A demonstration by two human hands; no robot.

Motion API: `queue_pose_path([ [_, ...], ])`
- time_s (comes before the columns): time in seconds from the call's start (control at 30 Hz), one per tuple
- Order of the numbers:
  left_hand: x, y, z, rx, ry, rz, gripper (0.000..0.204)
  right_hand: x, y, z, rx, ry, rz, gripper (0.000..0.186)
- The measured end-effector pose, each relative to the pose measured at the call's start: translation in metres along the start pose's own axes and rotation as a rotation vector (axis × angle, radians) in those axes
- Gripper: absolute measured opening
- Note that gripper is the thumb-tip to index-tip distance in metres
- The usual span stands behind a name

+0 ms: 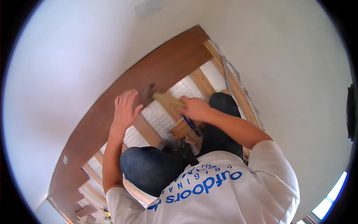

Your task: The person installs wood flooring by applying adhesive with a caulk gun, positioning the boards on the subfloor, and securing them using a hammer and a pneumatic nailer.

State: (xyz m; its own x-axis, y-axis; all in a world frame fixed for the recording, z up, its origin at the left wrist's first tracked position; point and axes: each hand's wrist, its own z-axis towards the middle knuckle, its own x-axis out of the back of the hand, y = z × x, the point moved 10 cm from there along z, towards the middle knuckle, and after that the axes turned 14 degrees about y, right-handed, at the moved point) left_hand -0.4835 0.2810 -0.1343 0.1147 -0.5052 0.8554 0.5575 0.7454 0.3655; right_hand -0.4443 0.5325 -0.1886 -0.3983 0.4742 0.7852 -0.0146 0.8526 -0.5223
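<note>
My right hand (197, 109) grips a hammer (167, 99) by its pale yellowish handle. Motion blurs the dark hammer head, which is over the edge of the brown floorboards (164, 63). To the left, my left hand (125, 109) is raised above the same boards with its fingers stretched out, holding nothing. Light wooden joists (146, 130) run out from under the boards, and silvery foil sheeting (156, 116) shows between them. Whether the hammer head touches a board, I cannot tell.
A blue-handled tool (188, 122) and wood offcuts (180, 129) lie between my bent knees. Along the right wall rests a narrow grey strip (226, 74). White walls close in on the left and right, with a socket plate (148, 8) at the top.
</note>
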Motion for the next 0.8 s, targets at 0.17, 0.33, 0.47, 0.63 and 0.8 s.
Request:
queue_pose_path([
  [0.17,-0.112,-0.048,-0.002,0.085,-0.267,0.301,0.081,0.057,0.188,0.015,-0.513,0.408,0.337,0.044],
  [0.33,-0.172,-0.055,-0.016,0.207,-0.426,0.399,0.091,0.098,0.294,0.076,-0.670,0.506,0.542,0.037],
  [0.47,-0.180,-0.061,-0.025,0.248,-0.516,0.429,0.091,0.094,0.310,0.100,-0.679,0.464,0.444,0.035],
  [0.63,-0.180,-0.060,-0.021,0.283,-0.520,0.416,0.088,0.066,0.300,0.115,-0.709,0.387,0.557,0.027],
  [0.8,-0.180,-0.057,-0.018,0.308,-0.517,0.403,0.088,0.076,0.318,0.111,-0.575,0.468,0.372,0.017],
])
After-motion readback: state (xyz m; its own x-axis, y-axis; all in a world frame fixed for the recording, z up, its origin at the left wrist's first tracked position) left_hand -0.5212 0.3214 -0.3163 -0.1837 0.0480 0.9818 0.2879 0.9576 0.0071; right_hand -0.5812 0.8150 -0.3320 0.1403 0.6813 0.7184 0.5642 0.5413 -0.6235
